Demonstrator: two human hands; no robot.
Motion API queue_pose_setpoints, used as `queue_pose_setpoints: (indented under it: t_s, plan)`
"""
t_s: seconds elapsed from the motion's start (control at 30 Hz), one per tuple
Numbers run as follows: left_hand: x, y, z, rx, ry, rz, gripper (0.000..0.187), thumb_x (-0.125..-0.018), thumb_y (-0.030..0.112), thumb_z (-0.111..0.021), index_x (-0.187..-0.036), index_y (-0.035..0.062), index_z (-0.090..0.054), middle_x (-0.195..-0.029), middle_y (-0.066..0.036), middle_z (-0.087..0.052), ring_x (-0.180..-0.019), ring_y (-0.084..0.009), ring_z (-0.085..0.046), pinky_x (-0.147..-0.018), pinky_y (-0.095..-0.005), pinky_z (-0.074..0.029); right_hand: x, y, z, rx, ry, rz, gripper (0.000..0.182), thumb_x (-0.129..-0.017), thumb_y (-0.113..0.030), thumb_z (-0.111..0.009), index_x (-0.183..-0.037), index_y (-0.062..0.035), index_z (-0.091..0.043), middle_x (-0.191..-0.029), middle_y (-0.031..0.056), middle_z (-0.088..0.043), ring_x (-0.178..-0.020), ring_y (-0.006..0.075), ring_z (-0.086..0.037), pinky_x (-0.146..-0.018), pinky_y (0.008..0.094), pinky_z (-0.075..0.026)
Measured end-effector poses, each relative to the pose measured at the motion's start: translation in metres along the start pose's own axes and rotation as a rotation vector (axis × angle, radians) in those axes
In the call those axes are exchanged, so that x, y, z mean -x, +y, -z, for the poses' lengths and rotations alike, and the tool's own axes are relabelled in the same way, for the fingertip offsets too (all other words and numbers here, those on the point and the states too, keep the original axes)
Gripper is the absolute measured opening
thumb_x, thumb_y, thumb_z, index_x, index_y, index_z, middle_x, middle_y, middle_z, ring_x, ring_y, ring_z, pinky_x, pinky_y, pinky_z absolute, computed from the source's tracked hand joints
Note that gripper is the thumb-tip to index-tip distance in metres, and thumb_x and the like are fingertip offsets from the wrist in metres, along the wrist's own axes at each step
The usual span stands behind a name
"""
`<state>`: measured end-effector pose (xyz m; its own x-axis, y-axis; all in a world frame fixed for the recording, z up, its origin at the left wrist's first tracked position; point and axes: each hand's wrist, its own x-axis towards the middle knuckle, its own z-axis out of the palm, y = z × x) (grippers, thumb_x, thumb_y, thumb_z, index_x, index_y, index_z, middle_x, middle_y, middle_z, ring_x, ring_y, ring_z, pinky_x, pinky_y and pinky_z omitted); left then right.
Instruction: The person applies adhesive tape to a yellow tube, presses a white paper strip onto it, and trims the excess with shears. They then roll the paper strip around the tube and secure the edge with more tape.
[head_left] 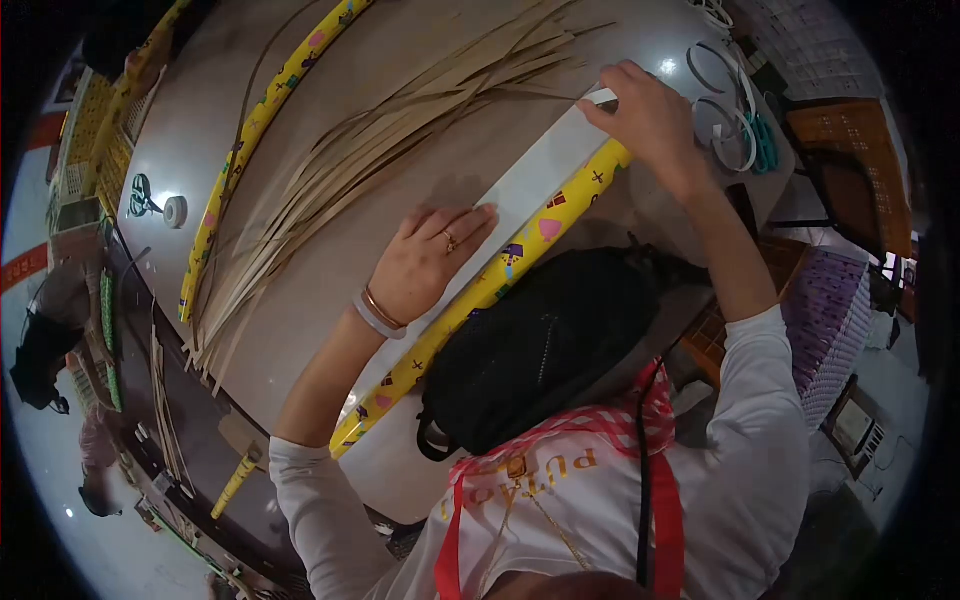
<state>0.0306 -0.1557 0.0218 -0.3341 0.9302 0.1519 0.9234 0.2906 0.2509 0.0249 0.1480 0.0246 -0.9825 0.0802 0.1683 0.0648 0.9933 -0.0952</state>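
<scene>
The left hand (425,262) lies flat, palm down with the fingers close together and nothing gripped, on a long white strip (535,172), probably to keep it smooth and stop it sliding. The right hand (645,115) is partly curled at the strip's far end, thumb and fingertips pinching its edge, which seems to hold that end in line. The strip lies slantwise across the table (230,55), in front of the body, where both arms can reach along its length. Just beside it, on the body's side, runs a yellow patterned strip (525,255); whether the two are joined, I cannot tell. A black bag (540,340) sits between these and the person's apron (655,410). Beyond the left hand, a loose bundle of thin strips (390,137) fans over the tabletop, apparently pushed aside to leave working room, with another yellow strip (255,125) past it. Farther left, small scissors (142,195) lie next to a tape roll (175,212); teal scissors (764,148) and curled white bands (735,140) lie near the right forearm, seemingly kept handy.
</scene>
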Motion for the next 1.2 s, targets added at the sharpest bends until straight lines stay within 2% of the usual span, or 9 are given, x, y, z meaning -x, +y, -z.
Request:
queue_pose_setpoints:
  t_s: [0.13,0.23,0.33,0.43,0.6,0.93,1.03,1.17,1.2]
  plan:
    - [0.001,0.0,-0.001,0.013,-0.018,0.011,0.043,-0.077,0.008,-0.047,-0.12,0.0042,-0.052,-0.125,-0.005,-0.05,-0.106,-0.018,-0.049,-0.093,-0.0319,-0.035,0.003,-0.002,-0.002,-0.013,0.028,0.021,0.032,-0.075,-0.038,-0.064,-0.089,-0.0094,-0.057,-0.086,0.0051,-0.058,-0.079,0.0302,-0.061,-0.064,0.0421,-0.051]
    - [-0.007,-0.002,0.002,0.011,0.04,0.027,0.037,-0.075,0.005,-0.057,-0.112,0.0057,-0.059,-0.116,-0.003,-0.056,-0.101,-0.0182,-0.053,-0.087,-0.033,-0.039,0.003,-0.004,0.0,0.01,0.014,0.001,0.032,-0.077,-0.039,-0.062,-0.091,-0.0102,-0.057,-0.09,0.0016,-0.057,-0.078,0.0265,-0.061,-0.063,0.0375,-0.049]
    - [-0.032,-0.013,0.007,0.168,-0.009,0.04,0.03,-0.075,0.008,-0.06,-0.105,0.0071,-0.061,-0.111,-0.002,-0.058,-0.096,-0.0192,-0.055,-0.085,-0.0333,-0.041,0.004,-0.002,-0.003,0.015,0.047,0.027,0.032,-0.078,-0.039,-0.062,-0.091,-0.0105,-0.057,-0.091,0.001,-0.057,-0.077,0.0262,-0.061,-0.062,0.0375,-0.049]
    - [-0.081,-0.022,-0.008,0.118,0.118,0.107,0.025,-0.076,0.011,-0.061,-0.101,0.009,-0.062,-0.107,-0.001,-0.06,-0.092,-0.0197,-0.055,-0.082,-0.0329,-0.042,0.002,-0.004,-0.002,0.021,0.013,0.018,0.031,-0.078,-0.039,-0.062,-0.09,-0.0101,-0.057,-0.091,0.001,-0.057,-0.076,0.026,-0.061,-0.06,0.0374,-0.05]
    - [-0.123,-0.031,-0.035,-0.012,0.244,-0.074,0.026,-0.077,0.017,-0.061,-0.103,0.0112,-0.062,-0.109,0.002,-0.059,-0.1,-0.0161,-0.054,-0.084,-0.0307,-0.041,0.001,-0.001,0.004,0.015,0.033,0.084,0.029,-0.075,-0.035,-0.065,-0.084,-0.0079,-0.06,-0.083,0.0046,-0.057,-0.075,0.0251,-0.061,-0.06,0.0353,-0.05]
    - [-0.123,-0.034,-0.036,0.011,0.204,-0.085,0.023,-0.077,0.021,-0.06,-0.099,0.0125,-0.061,-0.112,0.003,-0.057,-0.105,-0.0143,-0.051,-0.091,-0.0345,-0.036,-0.021,0.031,0.032,-0.162,-0.197,0.17,0.041,-0.077,-0.044,-0.063,-0.085,-0.0038,-0.058,-0.083,0.0078,-0.057,-0.069,0.0251,-0.057,-0.062,0.0333,-0.045]
    - [-0.123,-0.033,-0.038,0.013,0.242,-0.095,0.022,-0.077,0.021,-0.06,-0.096,0.0107,-0.061,-0.109,0.002,-0.057,-0.106,-0.0156,-0.049,-0.092,-0.0353,-0.036,-0.027,0.044,0.04,-0.178,-0.374,0.061,0.04,-0.079,-0.044,-0.062,-0.086,-0.0042,-0.059,-0.08,0.0098,-0.056,-0.071,0.0235,-0.055,-0.064,0.0327,-0.044]
    - [-0.126,-0.035,-0.034,-0.046,0.182,-0.115,0.03,-0.077,0.023,-0.06,-0.104,0.0098,-0.059,-0.115,0.001,-0.054,-0.114,-0.0173,-0.045,-0.094,-0.0369,-0.034,-0.031,0.061,0.031,-0.172,-0.398,-0.014,0.04,-0.08,-0.044,-0.061,-0.088,-0.0056,-0.059,-0.082,0.0088,-0.057,-0.073,0.0221,-0.055,-0.065,0.0328,-0.044]
    - [-0.126,-0.035,-0.033,-0.047,0.184,-0.118,0.03,-0.077,0.023,-0.06,-0.104,0.0098,-0.059,-0.115,0.001,-0.054,-0.114,-0.0173,-0.045,-0.094,-0.0369,-0.034,-0.029,0.063,0.026,-0.127,-0.296,0.018,0.04,-0.08,-0.045,-0.061,-0.089,-0.0065,-0.058,-0.083,0.0082,-0.057,-0.073,0.0215,-0.056,-0.065,0.0327,-0.044]
